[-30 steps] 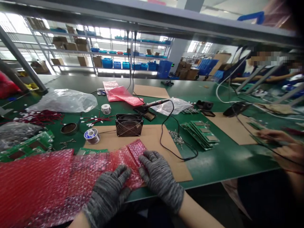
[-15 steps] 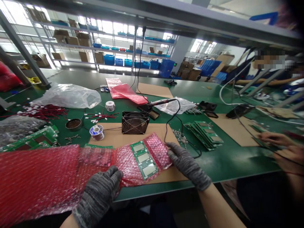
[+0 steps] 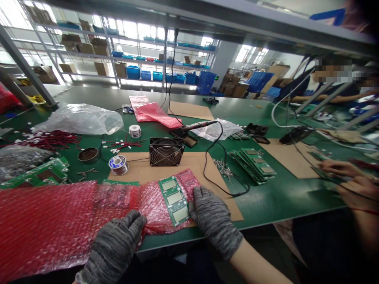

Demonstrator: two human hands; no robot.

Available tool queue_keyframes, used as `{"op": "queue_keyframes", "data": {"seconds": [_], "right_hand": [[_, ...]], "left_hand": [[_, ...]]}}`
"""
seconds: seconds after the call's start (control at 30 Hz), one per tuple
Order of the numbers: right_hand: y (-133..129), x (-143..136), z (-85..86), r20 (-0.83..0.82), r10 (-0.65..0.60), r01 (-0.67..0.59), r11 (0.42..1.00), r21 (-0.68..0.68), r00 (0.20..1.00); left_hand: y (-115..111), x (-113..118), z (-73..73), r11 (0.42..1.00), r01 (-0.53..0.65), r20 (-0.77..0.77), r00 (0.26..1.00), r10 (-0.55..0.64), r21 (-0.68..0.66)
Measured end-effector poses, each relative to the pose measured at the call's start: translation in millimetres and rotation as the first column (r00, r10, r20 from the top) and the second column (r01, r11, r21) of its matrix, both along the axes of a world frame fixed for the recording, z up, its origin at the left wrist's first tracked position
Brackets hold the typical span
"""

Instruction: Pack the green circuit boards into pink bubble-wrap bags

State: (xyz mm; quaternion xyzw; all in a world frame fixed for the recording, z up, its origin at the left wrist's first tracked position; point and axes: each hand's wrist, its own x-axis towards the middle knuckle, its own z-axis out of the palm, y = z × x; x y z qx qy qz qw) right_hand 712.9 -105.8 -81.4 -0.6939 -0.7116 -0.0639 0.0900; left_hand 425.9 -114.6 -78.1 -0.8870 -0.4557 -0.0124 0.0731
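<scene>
A long strip of red bubble wrap [image 3: 50, 225] runs from the left edge to the middle. On its right part lies a green circuit board [image 3: 174, 199] with three pale rectangles. My left hand [image 3: 115, 242], in a grey glove, has its closed fingers on the wrap's lower edge, left of the board. The gloved right hand [image 3: 213, 219] is closed on the wrap's right end, beside the board, its fingertips partly hidden. Another green board [image 3: 121, 182] shows behind the wrap.
A black fan [image 3: 166, 152] and a solder spool [image 3: 119, 165] stand on cardboard [image 3: 137, 163]. Stacked boards [image 3: 253, 165], loose screws [image 3: 222, 170] and a cable lie to the right. Another person's hands [image 3: 346, 173] work at the far right.
My right hand has moved left, bringing the wrap's right end up against the board. That end now looks shorter and folded. My left hand has shifted slightly left and down in view.
</scene>
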Motion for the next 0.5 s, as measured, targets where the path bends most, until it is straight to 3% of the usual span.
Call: {"op": "queue_keyframes", "data": {"seconds": [0.1,0.2,0.33,0.5], "right_hand": [[1.3,1.6,-9.1,0.017,0.029,-0.028,0.999,-0.014,0.999],[3.3,11.5,-4.5,0.015,0.065,-0.065,0.998,-0.027,0.998],[-0.3,21.6,21.7,-0.009,0.089,-0.09,0.995,-0.048,0.996],[-17.3,8.8,49.7,-0.122,0.175,-0.18,0.983,-0.024,0.977]], "left_hand": [[-1.0,0.1,-1.4,1.0,-0.007,-0.055,0.998,0.008,0.012],[-1.1,-2.9,-4.1,1.0,-0.008,-0.066,0.998,0.01,0.02],[1.2,-13.8,-10.4,0.994,-0.011,-0.006,1.0,0.012,0.11],[0.6,-26.0,-24.3,0.971,0.009,0.097,0.995,-0.033,0.241]]}}
